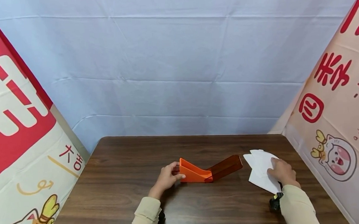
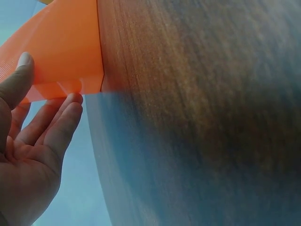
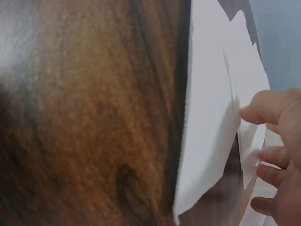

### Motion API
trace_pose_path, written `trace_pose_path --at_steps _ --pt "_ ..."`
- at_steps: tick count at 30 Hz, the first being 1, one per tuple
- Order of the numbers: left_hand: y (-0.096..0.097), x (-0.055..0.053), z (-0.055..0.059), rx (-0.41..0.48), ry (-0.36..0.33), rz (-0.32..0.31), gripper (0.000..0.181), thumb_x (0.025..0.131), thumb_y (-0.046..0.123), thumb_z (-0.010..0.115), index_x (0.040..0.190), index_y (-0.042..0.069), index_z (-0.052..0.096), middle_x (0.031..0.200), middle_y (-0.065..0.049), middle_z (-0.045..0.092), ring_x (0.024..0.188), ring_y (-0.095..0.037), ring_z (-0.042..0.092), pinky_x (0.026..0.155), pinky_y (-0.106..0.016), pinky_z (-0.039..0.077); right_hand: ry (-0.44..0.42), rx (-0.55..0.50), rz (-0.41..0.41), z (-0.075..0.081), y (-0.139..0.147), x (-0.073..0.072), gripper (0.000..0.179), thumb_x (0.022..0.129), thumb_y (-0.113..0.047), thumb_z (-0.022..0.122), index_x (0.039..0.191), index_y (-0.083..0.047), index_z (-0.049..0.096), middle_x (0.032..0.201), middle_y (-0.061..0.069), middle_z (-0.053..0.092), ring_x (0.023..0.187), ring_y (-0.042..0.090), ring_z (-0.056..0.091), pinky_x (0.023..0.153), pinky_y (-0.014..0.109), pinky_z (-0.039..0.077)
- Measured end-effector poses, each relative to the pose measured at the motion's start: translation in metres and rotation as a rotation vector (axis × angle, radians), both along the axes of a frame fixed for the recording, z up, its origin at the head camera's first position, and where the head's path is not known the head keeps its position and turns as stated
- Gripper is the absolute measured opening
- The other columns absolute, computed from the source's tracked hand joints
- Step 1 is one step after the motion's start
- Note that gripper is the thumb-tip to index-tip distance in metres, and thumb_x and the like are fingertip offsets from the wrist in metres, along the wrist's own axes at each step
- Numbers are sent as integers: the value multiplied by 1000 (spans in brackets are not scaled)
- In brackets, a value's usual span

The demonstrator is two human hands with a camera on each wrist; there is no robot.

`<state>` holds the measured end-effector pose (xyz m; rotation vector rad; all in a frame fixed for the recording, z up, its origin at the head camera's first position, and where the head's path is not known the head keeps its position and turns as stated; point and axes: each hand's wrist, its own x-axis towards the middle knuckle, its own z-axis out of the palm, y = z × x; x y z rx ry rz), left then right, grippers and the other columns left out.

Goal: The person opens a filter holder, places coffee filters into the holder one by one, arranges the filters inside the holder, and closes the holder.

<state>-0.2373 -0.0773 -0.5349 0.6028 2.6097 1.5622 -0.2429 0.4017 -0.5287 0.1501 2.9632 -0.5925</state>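
Observation:
An orange filter holder (image 1: 195,173) stands on the table, its see-through brown lid (image 1: 225,167) swung out to the right. My left hand (image 1: 167,176) holds its tall left end. The thumb presses the front face, and the other fingers lie against the end, as the left wrist view (image 2: 42,141) shows. White coffee filter papers (image 1: 261,170) lie overlapping to the right of the lid, one with a crimped edge (image 3: 190,70). Resting on them is my right hand (image 1: 282,171). Its thumb and loosely bent fingers touch the upper papers, with gaps between the fingers.
The dark wooden table (image 1: 124,161) ends at a pale blue cloth backdrop (image 1: 166,75). Printed cloths hang at the left (image 1: 21,132) and right (image 1: 335,102) sides. A small dark device (image 1: 275,201) is strapped at the right wrist.

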Motion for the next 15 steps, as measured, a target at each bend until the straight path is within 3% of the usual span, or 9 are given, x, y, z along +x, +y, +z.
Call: trace_pose_path --at_steps 6,15 --pt "0 -1 0 -3 0 -3 34 81 17 73 111 9 61 99 -5 67 85 -17 63 73 -29 51 -34 1 -1 -1 1 -1 65 84 -22 57 131 16 34 126 42 35 105 61 37 76 68 33" --pt "0 0 0 -4 -5 -5 34 81 18 73 111 9 60 99 -4 66 85 -16 63 74 -29 51 -16 -7 -20 -2 0 0 53 84 -17 56 124 14 46 120 40 44 100 58 42 74 64 37"
